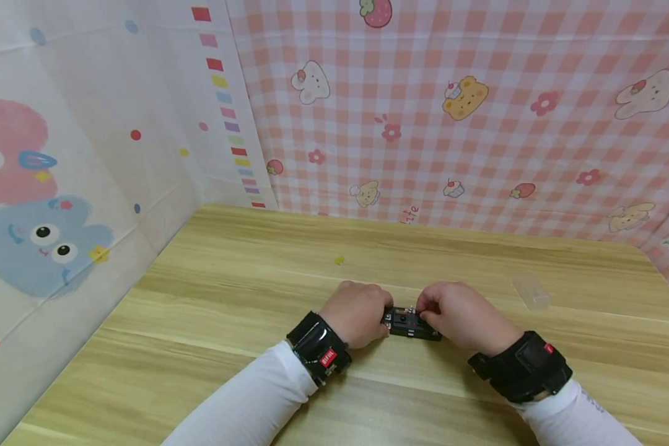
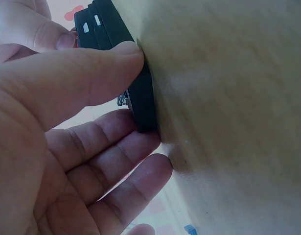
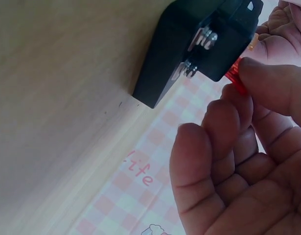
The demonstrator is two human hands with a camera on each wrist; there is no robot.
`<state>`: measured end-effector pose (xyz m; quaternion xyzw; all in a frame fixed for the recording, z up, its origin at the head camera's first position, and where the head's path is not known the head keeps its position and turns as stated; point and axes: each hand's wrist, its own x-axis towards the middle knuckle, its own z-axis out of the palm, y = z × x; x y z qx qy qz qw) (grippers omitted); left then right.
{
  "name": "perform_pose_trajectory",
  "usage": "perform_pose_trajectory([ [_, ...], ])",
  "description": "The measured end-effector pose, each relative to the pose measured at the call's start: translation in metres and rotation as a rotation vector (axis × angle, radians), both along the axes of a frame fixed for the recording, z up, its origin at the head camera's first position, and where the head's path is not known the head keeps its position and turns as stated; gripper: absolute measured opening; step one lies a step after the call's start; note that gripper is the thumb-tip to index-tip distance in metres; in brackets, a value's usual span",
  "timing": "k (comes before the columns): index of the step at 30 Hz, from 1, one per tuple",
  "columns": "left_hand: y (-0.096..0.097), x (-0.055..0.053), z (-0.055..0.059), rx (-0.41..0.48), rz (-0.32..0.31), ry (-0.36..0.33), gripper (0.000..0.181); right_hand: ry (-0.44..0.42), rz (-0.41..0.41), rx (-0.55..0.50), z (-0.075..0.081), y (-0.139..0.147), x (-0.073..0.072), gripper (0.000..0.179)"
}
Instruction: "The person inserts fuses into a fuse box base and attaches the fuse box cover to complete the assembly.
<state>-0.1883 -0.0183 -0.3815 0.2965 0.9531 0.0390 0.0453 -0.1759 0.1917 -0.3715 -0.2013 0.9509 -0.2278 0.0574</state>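
Note:
A black block (image 1: 415,332) with metal screw terminals, like a small fuse box, lies on the wooden table. My left hand (image 1: 359,314) grips its left end, thumb on the near side and fingertips at the far side. Close over the block's right part, my right hand (image 1: 461,314) pinches a small red piece (image 3: 234,77), like a blade fuse, between thumb and forefinger. That red piece stands at the block's top face, mostly hidden by the thumb. An orange bit (image 3: 253,42) shows beside it in the right wrist view.
Behind my hands, a small yellow piece (image 1: 340,261) lies on the table (image 1: 245,272). A clear plastic case (image 1: 531,292) rests to the right of my right hand. Patterned cloth (image 1: 401,130) hangs along the table's back edge, and more cloth hangs at the left.

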Motion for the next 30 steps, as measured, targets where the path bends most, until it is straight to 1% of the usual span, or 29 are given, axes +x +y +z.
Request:
perform_pose_trajectory([
  [22,0.0003,0.0000,0.0003,-0.001,-0.008,0.014,0.032,-0.032,0.005,-0.016,0.0034,0.0038,0.0003,0.009],
  [30,0.0003,0.0001,-0.0001,-0.005,-0.006,0.010,0.032,-0.043,-0.006,-0.015,0.0033,0.0033,0.0006,0.011],
])
